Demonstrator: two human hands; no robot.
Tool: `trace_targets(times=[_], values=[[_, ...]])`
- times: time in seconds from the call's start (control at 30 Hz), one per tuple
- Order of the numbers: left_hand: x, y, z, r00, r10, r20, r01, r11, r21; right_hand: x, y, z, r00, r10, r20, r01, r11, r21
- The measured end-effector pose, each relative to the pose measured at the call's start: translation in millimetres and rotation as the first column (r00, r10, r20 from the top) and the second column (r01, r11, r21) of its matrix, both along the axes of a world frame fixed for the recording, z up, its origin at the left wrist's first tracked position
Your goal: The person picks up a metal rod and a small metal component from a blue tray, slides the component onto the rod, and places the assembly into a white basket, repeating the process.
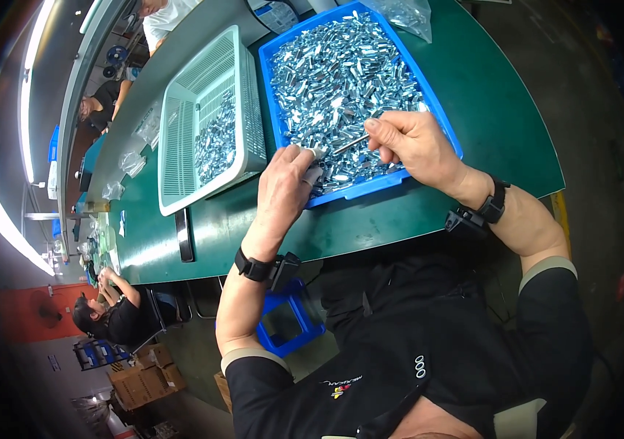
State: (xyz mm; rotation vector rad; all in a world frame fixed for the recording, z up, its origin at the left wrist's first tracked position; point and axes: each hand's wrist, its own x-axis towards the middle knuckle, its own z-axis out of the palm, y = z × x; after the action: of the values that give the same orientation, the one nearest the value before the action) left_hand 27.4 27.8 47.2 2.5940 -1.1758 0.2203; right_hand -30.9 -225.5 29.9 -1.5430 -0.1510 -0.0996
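My right hand [423,150] is closed around a thin metal rod [351,144], which points left toward my other hand. The fingers of my left hand [283,183] are pinched together near the rod's far end. White coverings show at those fingertips, and whatever they grip is too small to make out. Both hands are over the near part of a blue tray [370,189]. Heaped inside it are many small shiny metal pieces [345,69].
Left of the tray, a pale green plastic basket [173,164] holds more metal pieces [217,139]. A dark flat bar [184,235] lies on the green table [341,234] near its front edge. Clear plastic bags [408,18] rest beyond. A blue stool [294,340] stands below; other people sit to the left.
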Motion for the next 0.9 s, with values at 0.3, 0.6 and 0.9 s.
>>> trace_targets(times=[0.3,0.6,0.9], values=[[2,-3,-6,1.000,-0.002,-0.001,0.002,0.997,-0.081,0,2,1,0.998,0.064,-0.030,-0.067,0.992,-0.107],[-2,-3,0,0.997,-0.076,0.027,0.081,0.972,-0.222,2,3,-3,0.997,0.070,-0.034,-0.074,0.986,-0.149],[-19,-11,2,0.985,-0.080,-0.150,0.027,0.945,-0.325,-2,5,-2,0.996,0.057,0.062,-0.044,0.978,-0.202]])
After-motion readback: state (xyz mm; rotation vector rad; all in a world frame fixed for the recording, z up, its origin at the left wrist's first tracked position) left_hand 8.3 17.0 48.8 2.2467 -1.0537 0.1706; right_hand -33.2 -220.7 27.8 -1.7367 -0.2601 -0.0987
